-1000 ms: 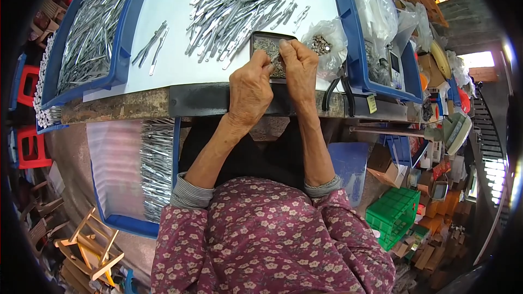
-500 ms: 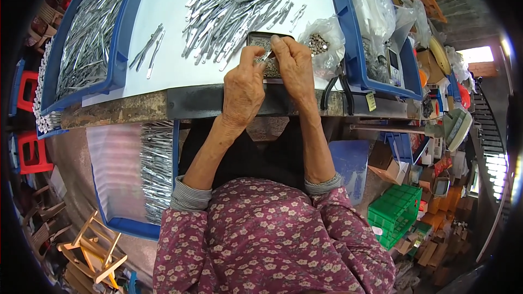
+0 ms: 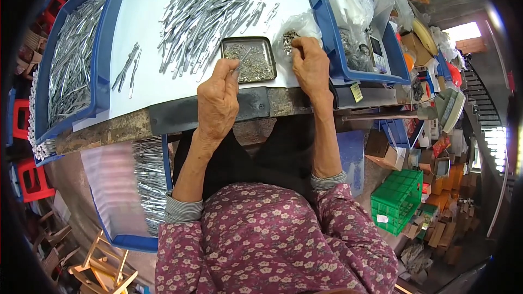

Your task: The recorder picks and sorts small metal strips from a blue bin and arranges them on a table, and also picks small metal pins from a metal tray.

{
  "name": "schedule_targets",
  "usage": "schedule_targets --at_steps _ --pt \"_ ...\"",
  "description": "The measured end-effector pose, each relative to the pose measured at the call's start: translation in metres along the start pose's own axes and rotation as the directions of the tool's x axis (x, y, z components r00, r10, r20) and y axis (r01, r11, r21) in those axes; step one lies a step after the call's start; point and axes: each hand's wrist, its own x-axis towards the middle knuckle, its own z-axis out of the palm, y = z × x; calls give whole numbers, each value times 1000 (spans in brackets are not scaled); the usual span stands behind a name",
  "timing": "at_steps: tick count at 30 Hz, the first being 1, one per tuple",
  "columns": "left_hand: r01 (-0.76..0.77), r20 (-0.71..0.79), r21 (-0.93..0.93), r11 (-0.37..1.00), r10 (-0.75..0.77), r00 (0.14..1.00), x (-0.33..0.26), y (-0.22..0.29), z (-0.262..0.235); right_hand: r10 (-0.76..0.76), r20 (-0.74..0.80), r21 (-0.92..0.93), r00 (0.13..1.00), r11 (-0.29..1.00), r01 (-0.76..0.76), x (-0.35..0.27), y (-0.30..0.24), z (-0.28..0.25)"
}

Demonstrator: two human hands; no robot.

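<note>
My left hand (image 3: 218, 98) pinches a thin silver metal strip (image 3: 245, 54), whose tip points up over a shallow dark-rimmed tray (image 3: 274, 71) of tiny metal pieces. To the right, my right hand (image 3: 311, 68) dips its closed fingertips into an opened clear plastic bag (image 3: 305, 24) holding small round metal pieces (image 3: 289, 38). Whatever those fingertips hold is hidden. Beyond the tray lies a large heap of flat metal strips (image 3: 199, 19), and a few more strips (image 3: 129, 68) lie apart at left.
A blue bin (image 3: 99, 76) full of metal strips stands at left. Another blue bin (image 3: 321, 22), with plastic bags and a small device, is at right. Black pliers' handles (image 3: 333, 95) show beside my right wrist. Below the table edge sits another blue bin (image 3: 131, 243) of strips.
My right hand has left the tray and my left hand, moving right to the bag of round pieces. My left hand has drawn back to the tray's near left corner. The view has shifted.
</note>
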Motion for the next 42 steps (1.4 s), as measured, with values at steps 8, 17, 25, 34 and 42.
schedule_targets --at_steps 8,17,25,34,42 --pt "61 -42 24 998 -60 997 3 11 2 -87 106 -154 990 983 103 7 8 4" --pt "34 -11 64 997 -34 999 3 5 1 -22 269 -310 963 945 108 17 10 7" --pt "135 -1 -103 985 -136 991 0 9 -2 -37 215 -315 976 943 105 13 7 12" --pt "176 1 -262 949 -182 983 0 13 -6 -62 130 -324 990 941 101 8 13 18" --pt "192 0 -272 943 -199 980 6 18 -6 -115 207 -250 971 954 167 22 14 13"
